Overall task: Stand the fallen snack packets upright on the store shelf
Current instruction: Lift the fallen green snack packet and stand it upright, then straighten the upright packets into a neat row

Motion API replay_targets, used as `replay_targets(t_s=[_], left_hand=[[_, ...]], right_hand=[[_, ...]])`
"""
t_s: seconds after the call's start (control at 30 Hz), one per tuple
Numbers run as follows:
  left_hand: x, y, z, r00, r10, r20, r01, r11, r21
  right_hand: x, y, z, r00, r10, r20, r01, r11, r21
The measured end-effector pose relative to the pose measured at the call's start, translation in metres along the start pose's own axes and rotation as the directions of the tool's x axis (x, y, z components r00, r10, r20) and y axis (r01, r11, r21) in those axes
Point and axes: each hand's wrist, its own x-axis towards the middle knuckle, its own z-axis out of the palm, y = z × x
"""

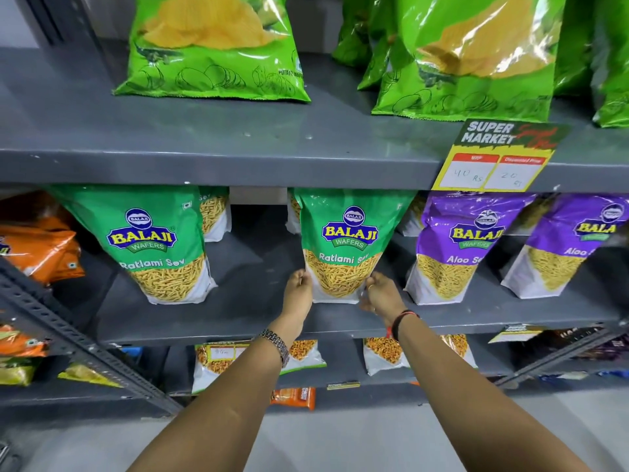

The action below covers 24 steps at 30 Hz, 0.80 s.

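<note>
A green Ratlami Sev packet (343,243) stands upright in the middle of the grey middle shelf (245,318). My left hand (299,289) grips its lower left corner and my right hand (379,292) grips its lower right corner. A second green Ratlami Sev packet (160,247) stands upright to the left, with more packets behind both. Two purple Aloo Sev packets (456,247) (571,247) stand upright to the right.
Orange packets (41,247) lie tilted at the far left. Large green wafer bags (211,46) stand on the upper shelf, where a price tag (493,158) hangs. The lower shelf holds white snack packets (384,352). An orange packet (294,398) lies below it.
</note>
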Motion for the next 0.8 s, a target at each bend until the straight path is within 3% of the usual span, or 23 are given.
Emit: replay_targets(t_s=[0.3, 0.43, 0.53, 0.63, 0.8], left_hand=[[0.025, -0.008, -0.024, 0.999, 0.029, 0.027, -0.028, 1.0, -0.01], [0.02, -0.016, -0.021, 0.993, 0.039, -0.112, -0.046, 0.997, -0.063], [0.009, -0.03, -0.013, 0.965, -0.01, -0.262, -0.042, 0.98, -0.192], [-0.002, -0.035, 0.007, 0.977, -0.11, -0.185, 0.034, 0.926, -0.376], [-0.023, -0.029, 0.074, 0.986, -0.114, -0.123, 0.058, 0.918, -0.391]], right_hand=[[0.005, -0.01, 0.021, 0.998, -0.043, 0.047, 0.043, 0.999, 0.0], [0.01, 0.011, 0.007, 0.989, -0.114, 0.095, 0.119, 0.992, -0.043], [0.0, 0.033, -0.018, 0.994, -0.1, 0.035, 0.099, 0.995, 0.028], [-0.013, 0.057, -0.063, 0.993, -0.099, -0.059, 0.104, 0.99, 0.1], [-0.002, 0.086, -0.15, 0.956, -0.105, -0.275, 0.11, 0.994, 0.002]])
